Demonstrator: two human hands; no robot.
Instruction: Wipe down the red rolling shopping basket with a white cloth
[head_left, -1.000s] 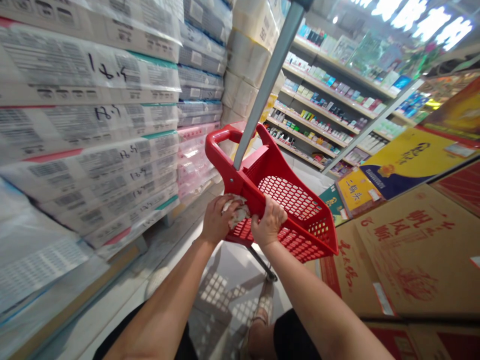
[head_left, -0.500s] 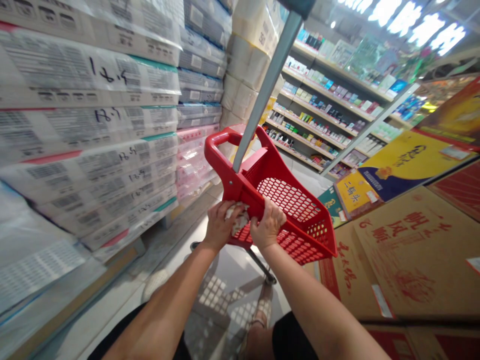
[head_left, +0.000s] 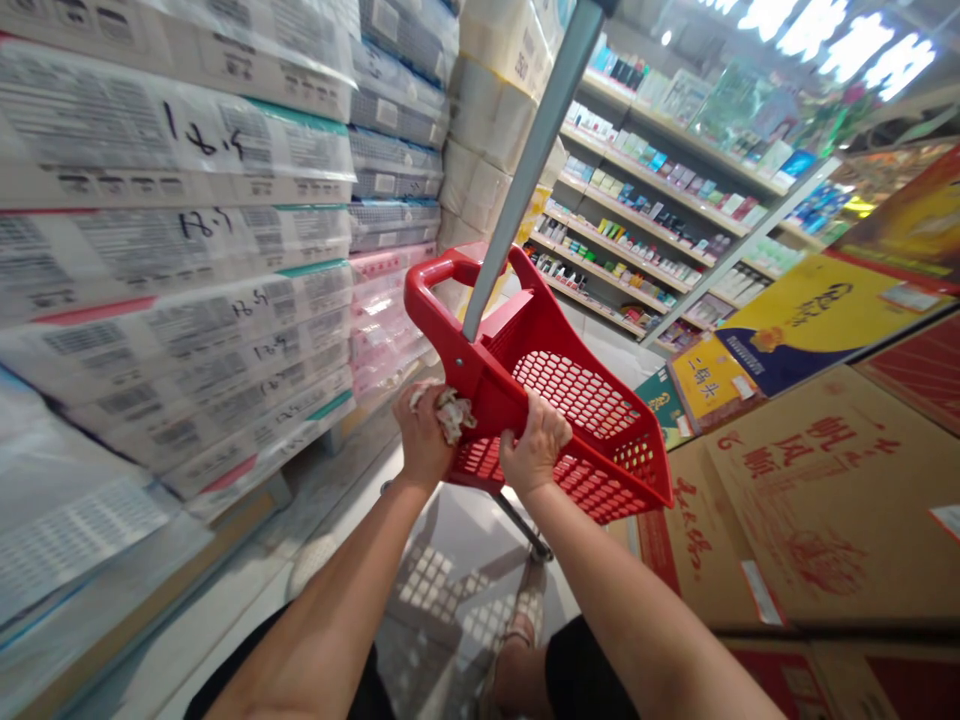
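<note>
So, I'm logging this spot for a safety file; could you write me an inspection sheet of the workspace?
Surface: pale floor, patterned with light and shadow.
Things in hand: crumpled, whitish cloth or tissue against the red basket; grey pole rising from it.
Clutter: wrapped packs stacked left, cardboard boxes right.
Hands: left hand clutches the crumpled piece; right hand grips the basket's edge.
Cables: nothing seen.
Surroundings: stocked shelves beyond; bright lights overhead.

The grey metal pole [head_left: 529, 165] runs past the top edge; the small boxed goods [head_left: 652, 160] look blurred.
</note>
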